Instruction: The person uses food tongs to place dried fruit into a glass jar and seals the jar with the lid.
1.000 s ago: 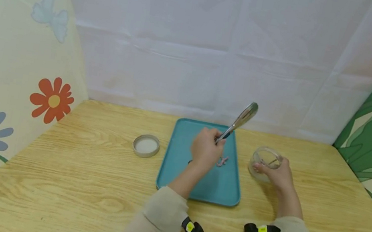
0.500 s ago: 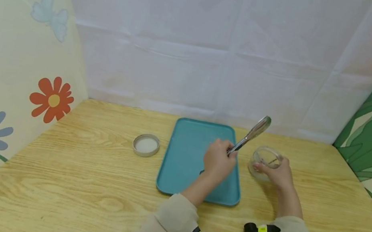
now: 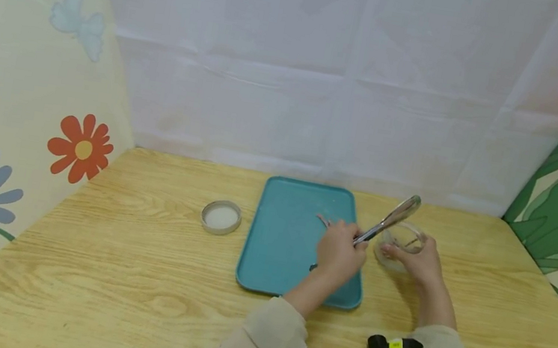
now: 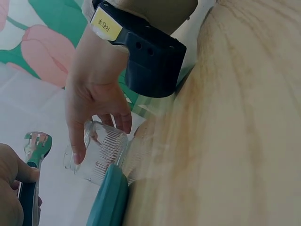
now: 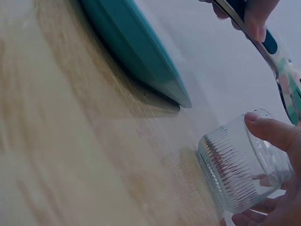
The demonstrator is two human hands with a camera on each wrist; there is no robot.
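Note:
My left hand (image 3: 342,254) grips metal tongs (image 3: 386,221) with dark handle inlays, above the right part of the teal tray (image 3: 275,234). The tongs' silver head points up and to the right, overlapping the rim of a clear glass jar (image 3: 392,265) in the head view. In the right wrist view the jar's ribbed wall shows, and my right hand (image 5: 282,179) holds it round the side with thumb near the rim. Thin pieces lie inside the jar. Just past my left hand, a small pinkish piece (image 3: 323,220) lies on the tray.
Left of the tray, a round lid (image 3: 221,217) with a pale inside lies on the wooden table (image 3: 135,249). A white cloth wall (image 3: 268,105) rises behind the table, with flower-printed panels on either side.
My left hand has moved right and slightly nearer with the tongs, whose head now reaches the jar. The pinkish piece beyond the hand has come into sight. My right hand and the jar stay put.

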